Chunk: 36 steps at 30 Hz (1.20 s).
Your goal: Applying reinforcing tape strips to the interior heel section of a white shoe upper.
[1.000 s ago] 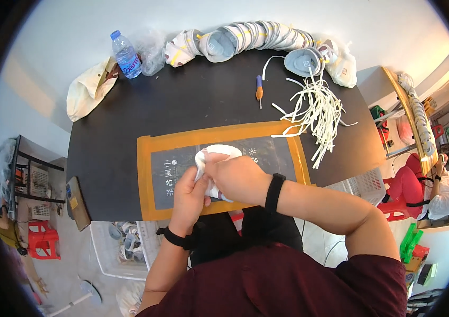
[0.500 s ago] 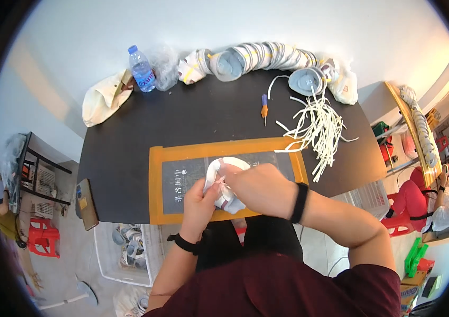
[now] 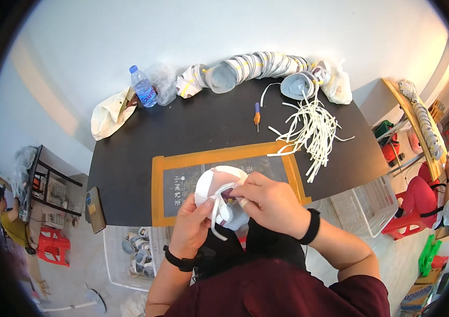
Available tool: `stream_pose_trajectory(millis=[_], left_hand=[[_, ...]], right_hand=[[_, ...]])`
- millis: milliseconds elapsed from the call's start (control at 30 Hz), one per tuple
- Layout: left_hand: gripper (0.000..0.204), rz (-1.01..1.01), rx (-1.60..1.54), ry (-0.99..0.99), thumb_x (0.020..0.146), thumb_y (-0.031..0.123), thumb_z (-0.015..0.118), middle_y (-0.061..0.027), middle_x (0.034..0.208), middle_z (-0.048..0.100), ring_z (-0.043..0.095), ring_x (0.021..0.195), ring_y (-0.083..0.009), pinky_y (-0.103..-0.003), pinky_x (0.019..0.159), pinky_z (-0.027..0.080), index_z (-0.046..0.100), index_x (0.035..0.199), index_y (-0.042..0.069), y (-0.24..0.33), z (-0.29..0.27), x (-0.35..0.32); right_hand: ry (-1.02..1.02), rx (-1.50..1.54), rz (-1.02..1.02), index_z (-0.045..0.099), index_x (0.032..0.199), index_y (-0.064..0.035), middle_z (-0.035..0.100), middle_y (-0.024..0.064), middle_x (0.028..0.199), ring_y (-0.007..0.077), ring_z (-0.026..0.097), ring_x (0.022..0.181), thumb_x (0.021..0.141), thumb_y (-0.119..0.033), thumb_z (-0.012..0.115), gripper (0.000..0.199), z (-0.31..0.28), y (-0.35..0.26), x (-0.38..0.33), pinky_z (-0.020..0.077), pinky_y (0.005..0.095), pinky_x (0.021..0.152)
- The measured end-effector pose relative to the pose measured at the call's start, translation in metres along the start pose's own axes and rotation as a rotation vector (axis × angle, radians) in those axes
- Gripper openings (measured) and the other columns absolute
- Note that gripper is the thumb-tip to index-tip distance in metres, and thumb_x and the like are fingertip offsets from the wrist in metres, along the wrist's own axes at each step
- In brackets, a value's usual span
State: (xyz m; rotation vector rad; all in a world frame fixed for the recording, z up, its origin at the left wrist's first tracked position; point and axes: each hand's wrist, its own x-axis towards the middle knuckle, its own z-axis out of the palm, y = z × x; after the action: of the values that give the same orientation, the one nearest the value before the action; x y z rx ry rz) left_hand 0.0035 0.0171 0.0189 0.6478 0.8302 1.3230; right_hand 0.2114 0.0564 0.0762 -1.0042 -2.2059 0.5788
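Note:
My left hand pinches the near left rim of a small white-and-grey fabric piece, rounded like a cap, held over the table's front edge. A white strip loops at its middle, one end hanging down beside my left thumb. My right hand is closed at the piece's right side, fingertips at the loop; whether they grip the strip or the fabric I cannot tell. Beneath lies a clear sheet bordered with orange tape. A bundle of loose white strips lies at the right of the dark table.
A long row of nested fabric pieces lines the back, near a water bottle and a cream cloth item. A pointed tool and a phone lie on the table. Crates stand below; other people sit at both sides.
My right hand has drawn back from across the fabric piece to its right side. The white strip's loop and hanging end now show. The whole view has shifted slightly.

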Motion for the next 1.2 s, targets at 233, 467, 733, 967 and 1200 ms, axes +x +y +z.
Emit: stream_pose_trajectory(millis=[233,467,733,967,1200], left_hand=[[0.022,-0.099,-0.115,-0.028,0.097,0.015,0.061,-0.0002,0.097,0.066,0.059,0.075,-0.0048,-0.019,0.057,0.043,0.059,0.118,0.009,-0.014,0.002,-0.008],[0.030,-0.129,-0.169,-0.067,0.098,0.011,0.058,-0.0021,0.105,0.065,0.063,0.084,-0.0083,-0.023,0.064,0.050,0.051,0.127,0.010,-0.022,0.007,-0.010],[0.047,-0.222,-0.191,-0.175,0.096,0.011,0.058,-0.0082,0.131,0.056,0.061,0.114,-0.0217,-0.036,0.093,0.055,0.041,0.140,0.010,-0.032,-0.013,-0.008],[0.032,-0.187,-0.190,0.118,0.100,0.016,0.055,-0.0048,0.111,0.064,0.066,0.093,-0.0132,-0.028,0.068,0.057,0.050,0.131,0.010,-0.013,0.013,-0.012],[0.021,-0.117,-0.072,0.051,0.100,0.020,0.055,-0.0069,0.088,0.066,0.061,0.065,-0.0131,-0.026,0.047,0.046,0.058,0.116,0.007,0.007,-0.016,-0.018]], right_hand=[[0.125,0.229,0.199,0.072,0.104,-0.0110,0.059,0.0072,0.085,0.0221,0.062,0.071,0.083,-0.008,0.066,0.022,0.037,0.009,-0.015,0.0505,0.0329,0.064],[0.094,0.352,0.325,0.070,0.102,-0.0077,0.052,0.0048,0.078,0.0171,0.054,0.065,0.079,0.002,0.069,0.025,0.045,-0.002,-0.019,0.0473,0.0303,0.061],[0.197,0.243,0.097,0.065,0.093,-0.0084,0.057,0.0062,0.081,0.0221,0.063,0.065,0.074,0.002,0.069,0.022,0.056,0.003,-0.021,0.0512,0.0318,0.057],[0.149,-0.046,-0.157,0.061,0.082,-0.0100,0.056,0.0062,0.078,0.0268,0.061,0.061,0.068,-0.004,0.070,0.018,0.037,0.001,0.001,0.0500,0.0357,0.052],[0.247,-0.119,-0.099,0.059,0.078,-0.0077,0.054,0.0066,0.075,0.0249,0.058,0.056,0.067,-0.004,0.068,0.015,-0.004,0.010,0.004,0.0482,0.0345,0.049]])
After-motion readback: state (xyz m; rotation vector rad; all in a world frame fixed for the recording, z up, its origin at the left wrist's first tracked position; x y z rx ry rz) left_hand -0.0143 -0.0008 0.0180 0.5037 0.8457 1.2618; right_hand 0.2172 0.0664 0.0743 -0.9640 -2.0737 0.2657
